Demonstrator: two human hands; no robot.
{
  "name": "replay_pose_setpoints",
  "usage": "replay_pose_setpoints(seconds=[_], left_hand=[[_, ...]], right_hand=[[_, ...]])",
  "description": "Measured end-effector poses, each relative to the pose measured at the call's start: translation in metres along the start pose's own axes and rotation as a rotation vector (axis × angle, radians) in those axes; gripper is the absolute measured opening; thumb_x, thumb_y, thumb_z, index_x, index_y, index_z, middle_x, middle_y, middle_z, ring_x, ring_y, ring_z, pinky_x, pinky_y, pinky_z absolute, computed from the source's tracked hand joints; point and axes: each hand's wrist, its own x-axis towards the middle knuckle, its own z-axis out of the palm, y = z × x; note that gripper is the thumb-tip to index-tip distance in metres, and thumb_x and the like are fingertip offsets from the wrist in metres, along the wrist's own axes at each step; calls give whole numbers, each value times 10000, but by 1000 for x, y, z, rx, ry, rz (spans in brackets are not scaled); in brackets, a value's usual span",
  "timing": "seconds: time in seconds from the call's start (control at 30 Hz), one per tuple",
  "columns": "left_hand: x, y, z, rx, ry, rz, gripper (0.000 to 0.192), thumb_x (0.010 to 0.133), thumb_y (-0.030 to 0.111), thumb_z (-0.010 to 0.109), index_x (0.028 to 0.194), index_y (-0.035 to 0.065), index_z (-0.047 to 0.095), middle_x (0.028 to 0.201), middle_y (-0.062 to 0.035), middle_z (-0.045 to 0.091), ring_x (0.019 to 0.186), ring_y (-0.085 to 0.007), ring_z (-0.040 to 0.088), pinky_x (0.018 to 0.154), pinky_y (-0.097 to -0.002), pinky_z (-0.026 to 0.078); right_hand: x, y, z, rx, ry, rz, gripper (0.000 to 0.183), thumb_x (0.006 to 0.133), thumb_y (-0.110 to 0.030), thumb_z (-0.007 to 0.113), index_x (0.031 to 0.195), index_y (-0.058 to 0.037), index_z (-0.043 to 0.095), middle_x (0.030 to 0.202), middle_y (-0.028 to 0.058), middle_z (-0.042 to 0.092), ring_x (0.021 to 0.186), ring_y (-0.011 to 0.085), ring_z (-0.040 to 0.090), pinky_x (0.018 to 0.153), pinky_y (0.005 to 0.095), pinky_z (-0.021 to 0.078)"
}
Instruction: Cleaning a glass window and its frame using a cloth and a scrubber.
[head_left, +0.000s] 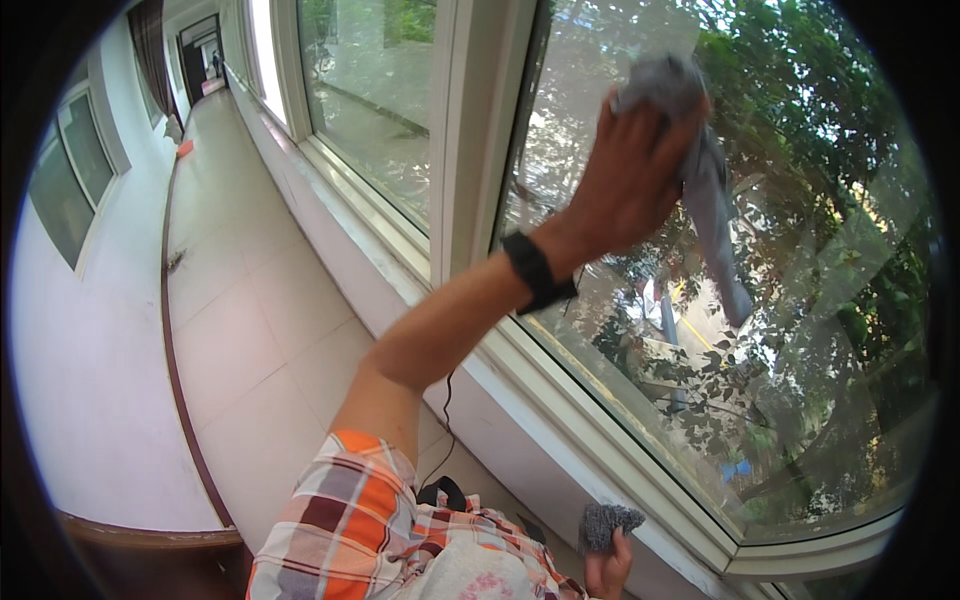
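My left hand (637, 176) is raised against the window glass (825, 315), its arm stretched across the view and a black band on the wrist. It presses a bunched grey cloth (667, 79) onto the pane, and a long loose end hangs down past the fingers. The cloth looks blurred at its top. Low at the bottom edge, my right hand (609, 570) holds a dark grey, rough-textured cloth or pad (606, 525) near the window ledge. Part of that hand is cut off by the frame.
Pale window frame bars (480, 135) divide the panes. Below them runs a white sill (525, 405). A thin dark cable (448, 409) hangs by the wall. The tiled corridor floor (240, 300) stretches away left beside a white wall (127, 360); a brown wooden edge (150, 534) stands lower left.
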Motion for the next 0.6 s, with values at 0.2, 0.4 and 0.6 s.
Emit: replay_pose_setpoints(seconds=[0.2, 0.4, 0.6], left_hand=[[-201, 43, 12, 13, -386, -130, 696, 844, 178, 645, 1481, 119, 372, 1355, -193, 428, 1335, -414, 368, 1165, -660, 135], [-323, 78, -9, -99, -612, -641, 841, 810, 64, 591, 1552, 71, 196, 1336, -261, 414, 1260, -466, 405, 1178, -592, 176], [-272, 81, 6, -231, -234, -866, 850, 794, -63, 487, 1552, 3, 106, 1368, -336, 356, 1294, -541, 309, 1146, -568, 197]], right_hand=[[-12, -20, -2, -58, 87, 139, 281, 1007, -182, 536, 1277, -102, 534, 1120, 54, 605, 933, 211, 556, 936, 394, 440], [-7, -24, 12, -55, 142, 122, 241, 992, -187, 567, 1212, -96, 533, 1039, 26, 554, 846, 171, 485, 897, 350, 429], [-17, -23, -11, 13, 57, 88, 207, 988, -182, 577, 1173, -101, 537, 1040, 17, 527, 853, 166, 454, 914, 351, 427]])
